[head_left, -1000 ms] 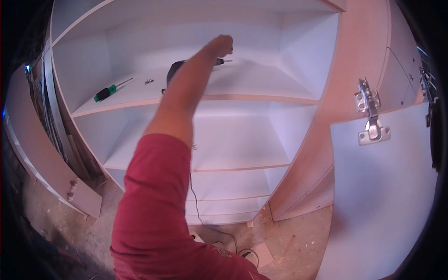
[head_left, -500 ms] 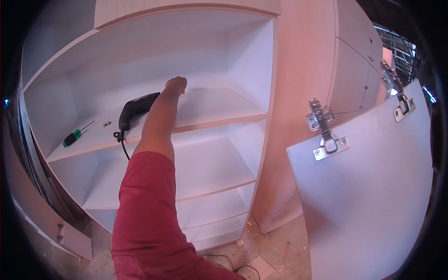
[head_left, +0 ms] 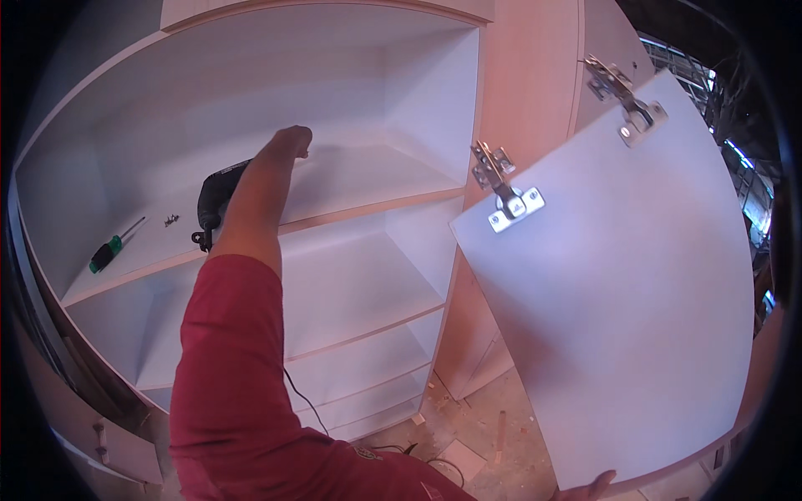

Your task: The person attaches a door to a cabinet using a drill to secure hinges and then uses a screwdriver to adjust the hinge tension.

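Note:
My left hand is over the upper shelf with its fingers curled closed; what they hold, if anything, is hidden. Beside that forearm lies a black corded power drill, its front end out of sight behind the arm. My right hand grips the lower edge of a pale cabinet door, its thumb on the face. The door tilts to the right of the cabinet. Along its upper edge are two metal hinges, a nearer one and a farther one.
The open cabinet's upper shelf also bears a green-and-black screwdriver and a small heap of screws. A wooden side panel stands beyond it. Below, a cable hangs and floor scraps lie about.
The door has risen and come leftward, nearer the cabinet. My right hand has come into view at its lower edge. My left hand stays over the shelf while the view shifts slightly.

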`<state>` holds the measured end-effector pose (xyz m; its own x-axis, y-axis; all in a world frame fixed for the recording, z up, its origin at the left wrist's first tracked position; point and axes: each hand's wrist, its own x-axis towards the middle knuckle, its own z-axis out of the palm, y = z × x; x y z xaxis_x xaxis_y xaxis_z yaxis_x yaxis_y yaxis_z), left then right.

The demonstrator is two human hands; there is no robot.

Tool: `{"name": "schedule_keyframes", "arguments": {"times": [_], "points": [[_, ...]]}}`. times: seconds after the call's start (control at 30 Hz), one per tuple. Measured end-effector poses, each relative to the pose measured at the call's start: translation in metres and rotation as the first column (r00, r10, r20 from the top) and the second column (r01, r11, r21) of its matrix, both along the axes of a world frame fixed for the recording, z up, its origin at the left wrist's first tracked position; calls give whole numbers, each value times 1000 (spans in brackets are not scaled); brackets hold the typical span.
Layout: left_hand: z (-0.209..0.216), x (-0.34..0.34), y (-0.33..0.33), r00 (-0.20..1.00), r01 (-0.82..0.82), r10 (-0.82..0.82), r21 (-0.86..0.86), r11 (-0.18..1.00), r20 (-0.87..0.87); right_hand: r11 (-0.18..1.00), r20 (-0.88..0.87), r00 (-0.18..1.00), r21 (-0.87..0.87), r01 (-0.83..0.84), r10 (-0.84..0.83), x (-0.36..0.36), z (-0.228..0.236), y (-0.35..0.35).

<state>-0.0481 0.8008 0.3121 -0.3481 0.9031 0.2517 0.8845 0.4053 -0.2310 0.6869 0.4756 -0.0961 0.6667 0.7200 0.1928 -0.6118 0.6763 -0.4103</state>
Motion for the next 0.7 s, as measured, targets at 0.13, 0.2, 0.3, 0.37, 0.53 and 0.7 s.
{"name": "schedule_keyframes", "arguments": {"times": [0.13,0.2,0.3,0.37,0.53,0.7], "points": [[48,-15,-30,996,44,-48,-60,997,-77,997,23,1000,-73,5,-3,-8,19,13],[66,-18,-40,938,332,-323,58,941,-129,995,63,997,-90,46,-40,-7,30,24],[78,102,-92,843,533,-538,157,831,-14,984,139,983,-116,138,-122,1,53,25],[84,162,-146,790,544,-582,216,811,194,978,199,970,-128,167,-139,3,71,27],[-70,229,-180,-217,488,-736,724,487,641,970,312,944,-175,170,-109,1,103,34],[-202,334,-155,-893,157,-203,701,696,402,967,349,931,-180,182,-110,-8,133,35]]}}
